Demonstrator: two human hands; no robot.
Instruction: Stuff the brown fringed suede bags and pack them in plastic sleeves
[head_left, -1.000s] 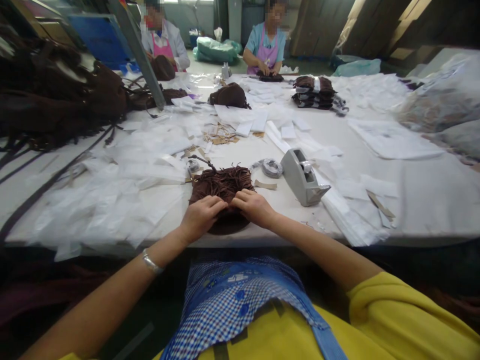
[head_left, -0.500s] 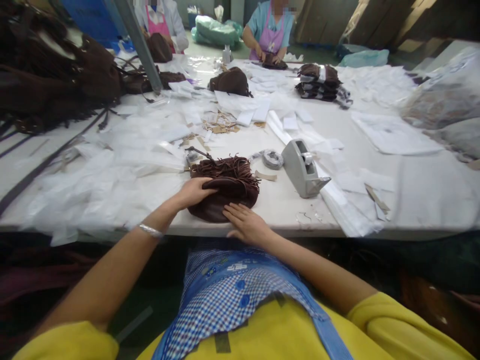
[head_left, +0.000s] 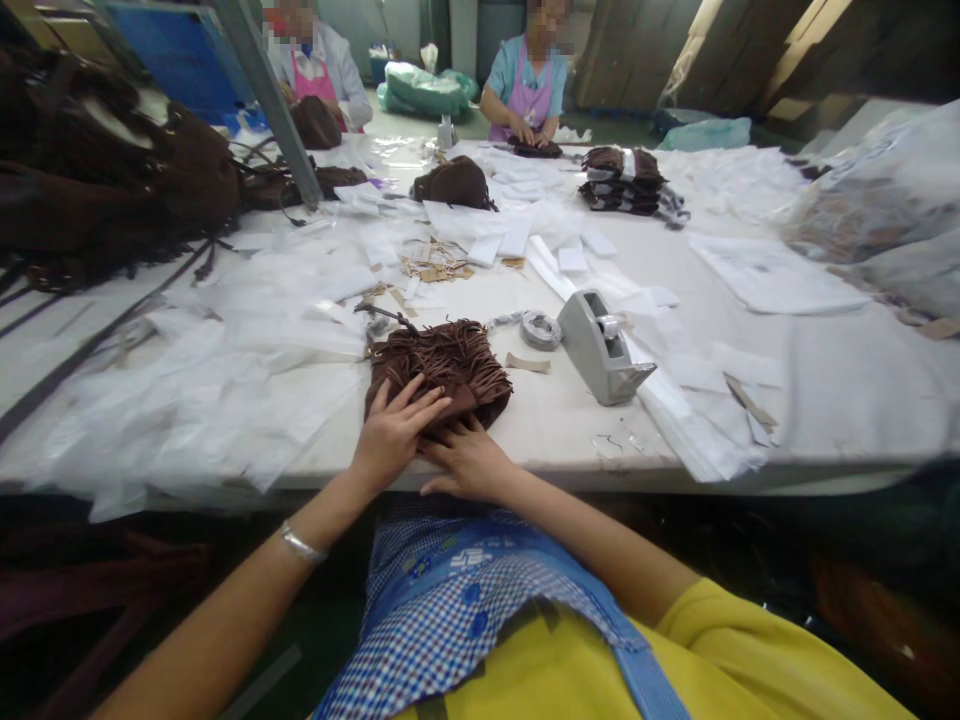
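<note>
A dark brown fringed bag (head_left: 450,355) lies flat near the front edge of the table. My left hand (head_left: 394,430) rests on its near left part, palm down, with the fingers spread over the fringe. Beside it my right hand (head_left: 470,460) lies at the bag's near edge. Its fingers are stretched out, and their tips are partly hidden by the bag. Just right of the bag are a roll of clear tape (head_left: 540,330) and a grey tape dispenser (head_left: 602,350).
Loose white packing sheets (head_left: 247,300) cover the left of the table. A heap of brown bags (head_left: 112,190) fills the far left by a metal post (head_left: 274,110). A stack of wrapped bags (head_left: 624,180) stands farther back. Two people work across the table.
The bag's raised smooth brown part has gone down, and fringe now lies on top. My left hand has moved from gripping its edge to lying flat on it. My right hand has shifted slightly left.
</note>
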